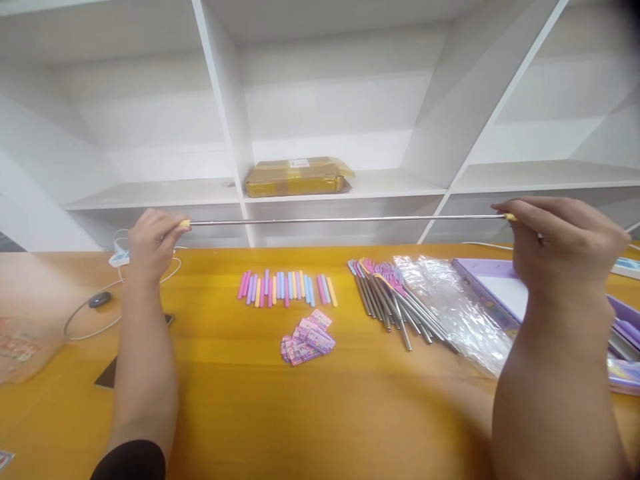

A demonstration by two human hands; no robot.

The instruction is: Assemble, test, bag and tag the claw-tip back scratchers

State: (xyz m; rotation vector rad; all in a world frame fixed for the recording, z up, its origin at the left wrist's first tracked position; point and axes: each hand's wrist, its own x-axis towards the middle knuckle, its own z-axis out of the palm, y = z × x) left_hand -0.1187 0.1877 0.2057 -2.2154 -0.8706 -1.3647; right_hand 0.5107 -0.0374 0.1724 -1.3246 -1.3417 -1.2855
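A thin telescopic back scratcher (325,219), drawn out long and nearly level, stretches across the view above the table. My left hand (154,241) pinches its yellow left end; my right hand (565,230) pinches the yellow right end. Fingers cover most of both ends. On the table below, a row of pink, purple, blue and yellow sleeves (285,287) lies side by side. Nearer to me is a loose heap of pink printed cards (309,337). To the right, several metal back scratchers (395,300) with coloured claw-shaped heads lie in a pile.
Clear plastic bags (460,313) lie beside a purple box (483,287) on the right. At left are a white cable with a dark piece (99,299), a dark flat object (106,375) and a blurred bag (25,350). A taped carton (297,179) sits on the white shelf (400,183).
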